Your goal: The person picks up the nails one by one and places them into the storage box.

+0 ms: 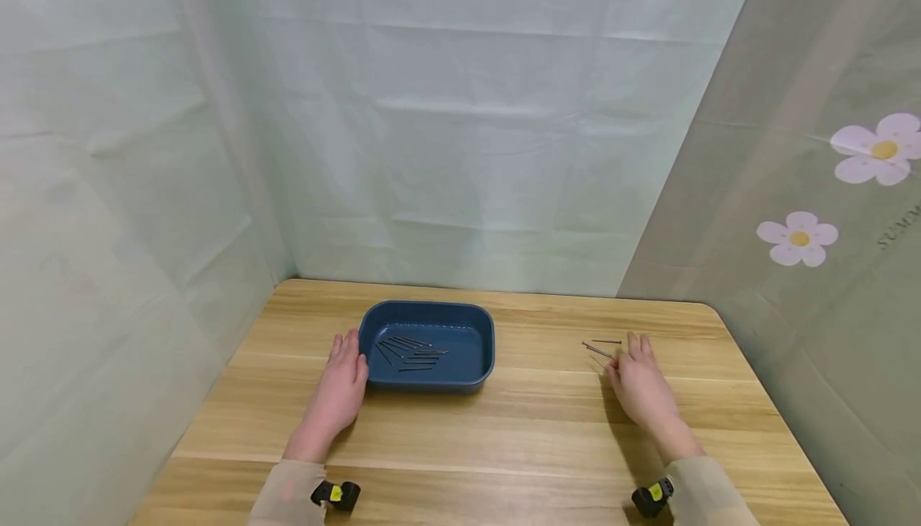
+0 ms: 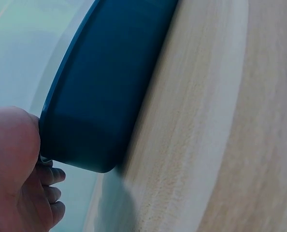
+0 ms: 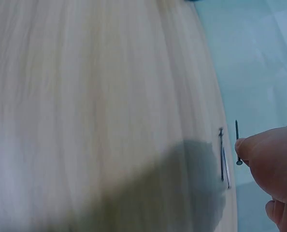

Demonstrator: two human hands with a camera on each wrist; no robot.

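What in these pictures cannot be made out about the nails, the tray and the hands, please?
- Nails in the tray: head view, too small to count.
- Tray: left wrist view, inside hidden by its wall.
- Right hand: right wrist view, cut off by the edge; its grip on the nail is unclear.

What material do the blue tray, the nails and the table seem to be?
Blue tray: probably plastic, matte, with rounded moulded corners. Nails: likely metal, thin, dark and straight, with small heads. Table: wood or a wood-look laminate, pale grain with a smooth finish.
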